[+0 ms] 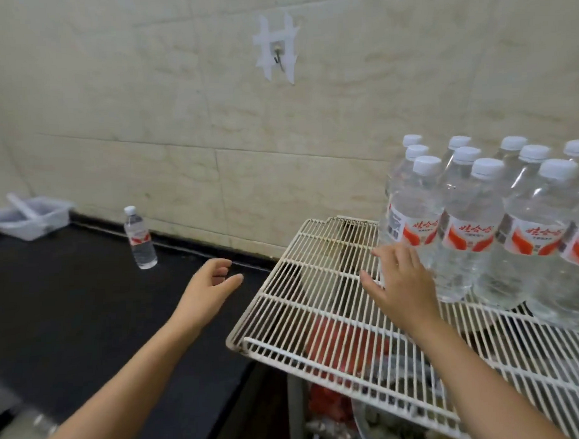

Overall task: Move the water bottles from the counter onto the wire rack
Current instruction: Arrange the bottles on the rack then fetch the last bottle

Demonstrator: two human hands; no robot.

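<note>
One clear water bottle point(140, 238) with a white cap and red label stands upright on the black counter point(71, 309) near the back wall. Several like bottles point(478, 226) stand grouped on the right part of the white wire rack point(304, 301). My left hand point(206, 284) hovers open over the counter, right of and nearer than the lone bottle. Over the rack, my right hand point(398, 281) is spread open, its fingers at the base of the nearest racked bottle, holding nothing.
A clear plastic tub point(32, 216) with a white utensil sits at the counter's far left. A taped hook point(277, 55) is on the tiled wall. Under the rack lie red items point(345, 345) and a bowl. The rack's left half is bare wire.
</note>
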